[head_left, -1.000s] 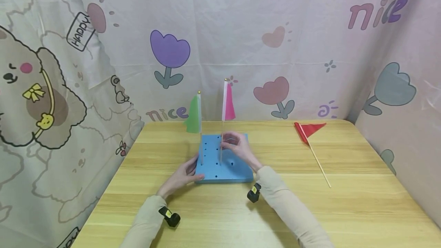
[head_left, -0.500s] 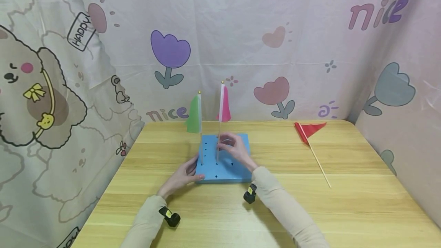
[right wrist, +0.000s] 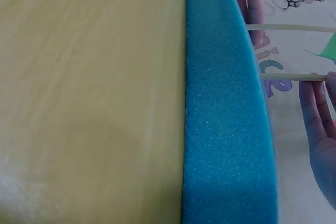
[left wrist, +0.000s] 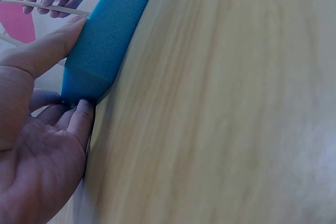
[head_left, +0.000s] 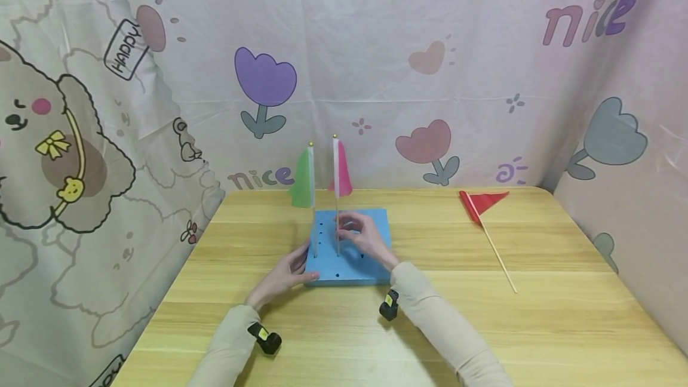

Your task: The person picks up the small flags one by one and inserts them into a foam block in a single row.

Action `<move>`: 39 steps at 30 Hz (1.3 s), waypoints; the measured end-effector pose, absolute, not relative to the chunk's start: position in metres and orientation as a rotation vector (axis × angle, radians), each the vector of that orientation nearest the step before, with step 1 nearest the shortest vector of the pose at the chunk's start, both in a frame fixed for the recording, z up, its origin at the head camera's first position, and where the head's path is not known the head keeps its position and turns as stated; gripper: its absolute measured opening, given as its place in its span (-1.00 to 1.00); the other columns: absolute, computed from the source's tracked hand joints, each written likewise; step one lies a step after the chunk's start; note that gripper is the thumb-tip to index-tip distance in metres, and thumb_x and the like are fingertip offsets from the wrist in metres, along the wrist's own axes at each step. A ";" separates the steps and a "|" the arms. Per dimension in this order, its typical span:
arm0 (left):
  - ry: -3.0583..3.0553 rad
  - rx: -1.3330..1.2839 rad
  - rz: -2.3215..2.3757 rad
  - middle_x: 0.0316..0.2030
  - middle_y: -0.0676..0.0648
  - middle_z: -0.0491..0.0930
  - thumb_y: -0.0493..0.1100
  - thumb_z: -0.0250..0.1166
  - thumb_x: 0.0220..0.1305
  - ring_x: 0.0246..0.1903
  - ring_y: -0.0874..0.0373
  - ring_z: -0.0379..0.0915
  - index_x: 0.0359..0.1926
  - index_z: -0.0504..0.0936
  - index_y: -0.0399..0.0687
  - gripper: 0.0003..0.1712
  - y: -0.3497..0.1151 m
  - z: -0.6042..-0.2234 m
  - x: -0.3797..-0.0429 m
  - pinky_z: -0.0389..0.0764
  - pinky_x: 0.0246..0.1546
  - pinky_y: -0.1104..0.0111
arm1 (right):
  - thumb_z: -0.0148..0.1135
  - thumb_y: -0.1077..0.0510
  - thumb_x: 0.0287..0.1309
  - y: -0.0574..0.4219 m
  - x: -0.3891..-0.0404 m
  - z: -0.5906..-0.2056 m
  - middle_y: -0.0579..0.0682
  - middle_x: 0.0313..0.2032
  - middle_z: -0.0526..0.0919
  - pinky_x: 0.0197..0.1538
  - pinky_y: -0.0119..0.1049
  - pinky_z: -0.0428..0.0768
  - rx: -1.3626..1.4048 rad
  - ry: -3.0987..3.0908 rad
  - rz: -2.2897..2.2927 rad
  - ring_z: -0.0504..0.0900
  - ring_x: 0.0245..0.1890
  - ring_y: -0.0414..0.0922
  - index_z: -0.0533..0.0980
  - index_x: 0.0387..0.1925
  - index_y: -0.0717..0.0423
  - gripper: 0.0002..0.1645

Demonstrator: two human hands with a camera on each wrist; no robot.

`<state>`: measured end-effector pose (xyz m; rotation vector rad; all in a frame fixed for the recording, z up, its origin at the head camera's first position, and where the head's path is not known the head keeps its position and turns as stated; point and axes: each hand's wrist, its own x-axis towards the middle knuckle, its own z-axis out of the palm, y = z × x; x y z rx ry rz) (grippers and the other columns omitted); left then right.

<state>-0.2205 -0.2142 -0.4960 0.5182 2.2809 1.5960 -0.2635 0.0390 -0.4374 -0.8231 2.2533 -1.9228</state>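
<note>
A blue foam block with several small holes lies flat on the table. My left hand holds its left side, thumb over the top and fingers against the side, as the left wrist view shows on the block. Between thumb and fingertips my right hand pinches the thin stick of a pink flag. That stick stands upright, its lower end at a hole in the block; how deep it sits is hidden. A green flag stands upright to the left, its stick in another hole.
On the right of the wooden table lies a red triangular flag on its stick. A printed curtain hangs behind the table's back edge.
My right hand has moved left with the pink flag, from near the block's middle to a hole closer to the green flag. It also came down slightly. My left hand has stayed put.
</note>
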 end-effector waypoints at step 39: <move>2.238 0.502 1.630 0.56 -0.14 -0.27 -0.15 0.37 0.23 0.51 -0.07 -0.18 0.54 -0.20 -0.12 0.10 -0.214 -0.494 -0.219 0.10 0.45 0.32 | 0.19 0.46 0.19 0.061 -0.267 -0.444 0.53 -0.06 0.55 -0.02 -0.19 0.76 -0.839 2.271 -1.956 0.62 -0.05 0.36 0.48 0.09 0.40 -0.60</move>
